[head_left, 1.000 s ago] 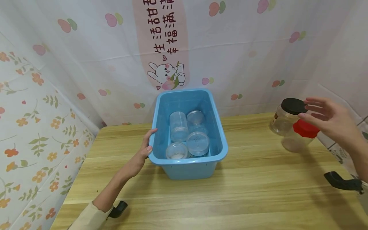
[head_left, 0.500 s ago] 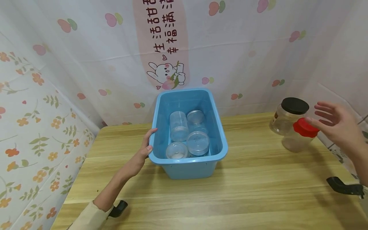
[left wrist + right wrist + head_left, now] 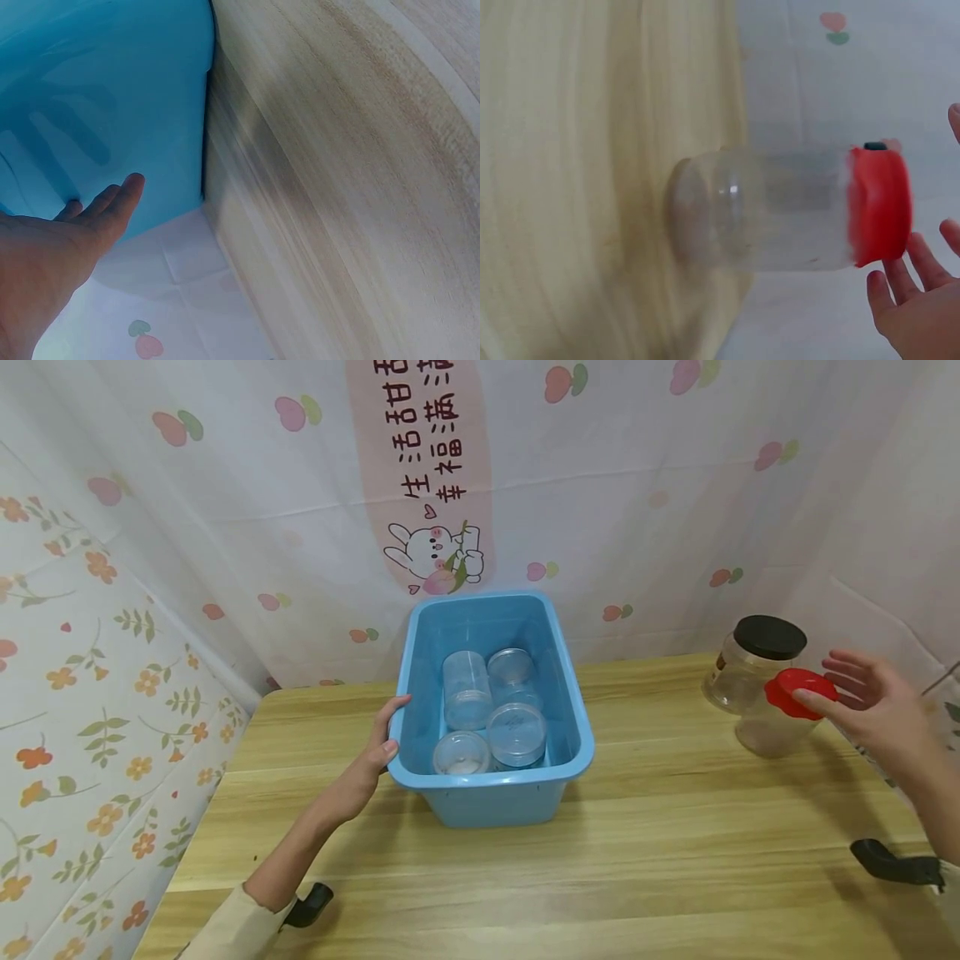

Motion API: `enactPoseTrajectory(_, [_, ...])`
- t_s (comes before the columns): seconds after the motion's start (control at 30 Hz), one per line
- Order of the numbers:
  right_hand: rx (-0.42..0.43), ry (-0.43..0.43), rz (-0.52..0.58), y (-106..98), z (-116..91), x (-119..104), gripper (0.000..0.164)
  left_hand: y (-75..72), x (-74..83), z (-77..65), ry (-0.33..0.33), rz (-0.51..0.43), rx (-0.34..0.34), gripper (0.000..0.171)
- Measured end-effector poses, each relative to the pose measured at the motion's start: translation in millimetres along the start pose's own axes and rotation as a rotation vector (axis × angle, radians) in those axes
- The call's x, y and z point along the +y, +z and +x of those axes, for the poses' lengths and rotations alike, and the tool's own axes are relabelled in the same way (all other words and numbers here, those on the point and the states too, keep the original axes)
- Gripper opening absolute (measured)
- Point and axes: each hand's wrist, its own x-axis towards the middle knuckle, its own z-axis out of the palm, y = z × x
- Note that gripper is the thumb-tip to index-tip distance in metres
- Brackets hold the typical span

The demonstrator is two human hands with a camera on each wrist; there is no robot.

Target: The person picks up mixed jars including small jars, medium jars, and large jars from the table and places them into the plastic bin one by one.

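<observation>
And here, at the centre of the frame, four clear containers (image 3: 517, 727) are seen inside the blue tub (image 3: 495, 806), one laid on its side toward the upper left, two at the front with round ends turned up. Off at the right of the frame, two more are left outside: the black-lidded jar (image 3: 750, 670) is stood at the back of the surface (image 3: 675, 827), and just in front of it the red-lidded jar (image 3: 776, 731) is stood upright. That is the one being attended to! The right hand (image 3: 877, 702) is held right at the red lid (image 3: 883, 206), fingers spread, the grip unclosed and nothing held; whether the lid is touched cannot be told. Over at centre left, the tub's rim (image 3: 406, 668) is met by the left hand (image 3: 367, 760), thumb and one fingertip laid at the edge; whether the grip is closed on it cannot be told. So the score, as judged: if the tub is taken as the gathering place, four are in, two are out, and the red-lidded jar is not yet lifted. Whether the tub is being filled or emptied is not shown.
</observation>
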Motion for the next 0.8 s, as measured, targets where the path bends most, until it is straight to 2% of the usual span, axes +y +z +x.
enactPoseTrajectory(0.27, [0.003,0.025,0.059,5.4,3.0,24.5,0.081,0.4,-0.7,0.1,-0.004,-0.004,0.007,0.061])
enactPoseTrajectory(0.5, [-0.052,0.008,0.116,10.1,4.7,37.1,0.077,0.0,-0.7,0.2,0.006,-0.007,0.008,0.061])
enactPoseTrajectory(0.67, [-0.055,-0.015,0.187,14.5,5.6,41.4,0.069,-0.1,-0.2,-0.1,0.001,-0.005,0.007,0.061])
enactPoseTrajectory(0.8, [-0.060,0.009,0.314,17.5,6.1,44.8,0.064,-0.2,-0.8,-0.2,-0.007,-0.003,0.007,0.060])
